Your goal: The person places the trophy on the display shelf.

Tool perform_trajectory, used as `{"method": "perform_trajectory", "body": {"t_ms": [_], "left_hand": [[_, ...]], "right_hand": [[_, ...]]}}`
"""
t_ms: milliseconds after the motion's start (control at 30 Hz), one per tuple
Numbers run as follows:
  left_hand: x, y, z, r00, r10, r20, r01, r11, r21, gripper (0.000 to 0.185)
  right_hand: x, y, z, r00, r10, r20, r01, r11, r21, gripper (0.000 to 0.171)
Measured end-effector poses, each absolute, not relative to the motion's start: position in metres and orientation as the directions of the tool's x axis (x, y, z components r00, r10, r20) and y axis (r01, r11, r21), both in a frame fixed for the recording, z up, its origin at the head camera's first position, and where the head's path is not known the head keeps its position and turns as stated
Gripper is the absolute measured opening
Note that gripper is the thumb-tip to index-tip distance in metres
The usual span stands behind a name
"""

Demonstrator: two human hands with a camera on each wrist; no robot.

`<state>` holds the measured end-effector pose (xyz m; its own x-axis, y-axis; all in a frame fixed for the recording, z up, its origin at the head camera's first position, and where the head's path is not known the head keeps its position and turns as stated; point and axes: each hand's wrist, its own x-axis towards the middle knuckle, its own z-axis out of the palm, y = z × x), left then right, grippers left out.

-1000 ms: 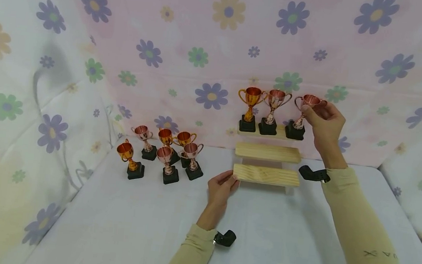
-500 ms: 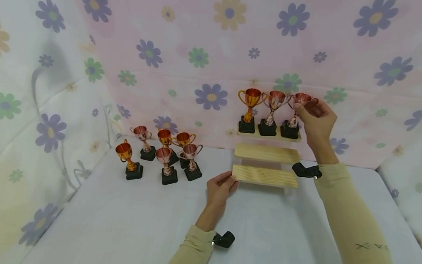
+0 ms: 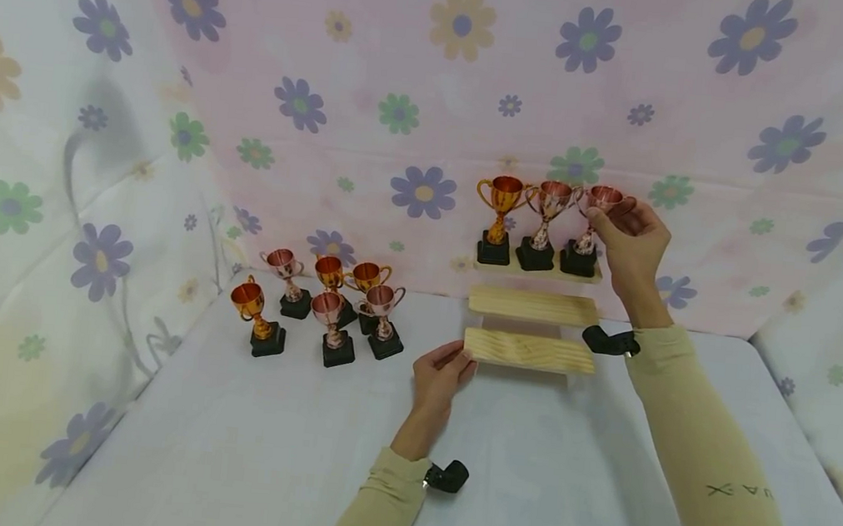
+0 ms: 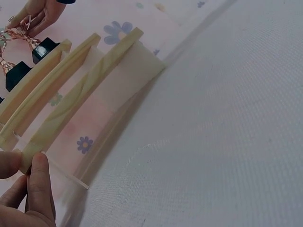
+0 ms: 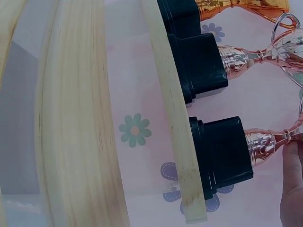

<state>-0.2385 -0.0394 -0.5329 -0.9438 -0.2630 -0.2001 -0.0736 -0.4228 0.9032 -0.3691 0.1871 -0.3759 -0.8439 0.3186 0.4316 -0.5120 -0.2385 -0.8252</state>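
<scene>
A three-tier wooden display stand (image 3: 530,352) stands on the table. On its top tier three trophy cups on black bases line up: a gold trophy (image 3: 502,212) at left, a rose-gold trophy (image 3: 546,215) in the middle, another rose-gold trophy (image 3: 583,245) at right. My right hand (image 3: 634,244) pinches the right trophy by its cup; in the right wrist view that trophy's black base (image 5: 222,156) sits against the top board. With thumb and fingers, my left hand (image 3: 439,381) pinches the left end of the lowest board (image 4: 75,101).
Several more gold and rose-gold trophies stand in a cluster on the table's left, among them a gold trophy (image 3: 257,315) and a rose-gold trophy (image 3: 384,322). A flowered cloth (image 3: 381,34) hangs behind. The lower two tiers carry no trophies.
My right hand has moved left with the rose-gold trophy, bringing it beside the middle one on the top tier. In the last half second it stays nearly still. My left hand keeps its hold.
</scene>
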Motion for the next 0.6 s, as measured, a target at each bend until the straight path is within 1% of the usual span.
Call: {"method": "perform_trajectory", "body": {"t_ms": [200,300,367,433,500,600], "left_hand": [[-0.239,-0.038,-0.534,-0.946,-0.252,-0.204,-0.079,-0.430,0.899,0.029],[-0.238,-0.038,-0.533,-0.948,-0.243,-0.205,-0.088,-0.420,0.903,0.029],[-0.238,-0.038,-0.532,-0.948,-0.243,-0.207,-0.091,-0.417,0.904,0.028],[-0.237,-0.038,-0.531,-0.946,-0.246,-0.212,-0.095,-0.413,0.906,0.028],[-0.237,-0.039,-0.531,-0.944,-0.250,-0.216,-0.099,-0.411,0.906,0.028],[-0.238,-0.040,-0.532,-0.940,-0.253,-0.227,-0.107,-0.414,0.904,0.029]], "right_hand": [[-0.368,0.188,-0.376,-0.851,0.328,0.410,-0.496,-0.245,-0.833,0.025],[-0.366,0.192,-0.376,-0.876,0.309,0.370,-0.448,-0.239,-0.862,0.026],[-0.362,0.196,-0.377,-0.902,0.274,0.333,-0.398,-0.235,-0.887,0.033],[-0.354,0.203,-0.380,-0.925,0.248,0.287,-0.346,-0.244,-0.906,0.044],[-0.343,0.210,-0.385,-0.940,0.250,0.232,-0.296,-0.262,-0.919,0.052],[-0.323,0.218,-0.398,-0.941,0.299,0.158,-0.236,-0.243,-0.941,0.053]]}}
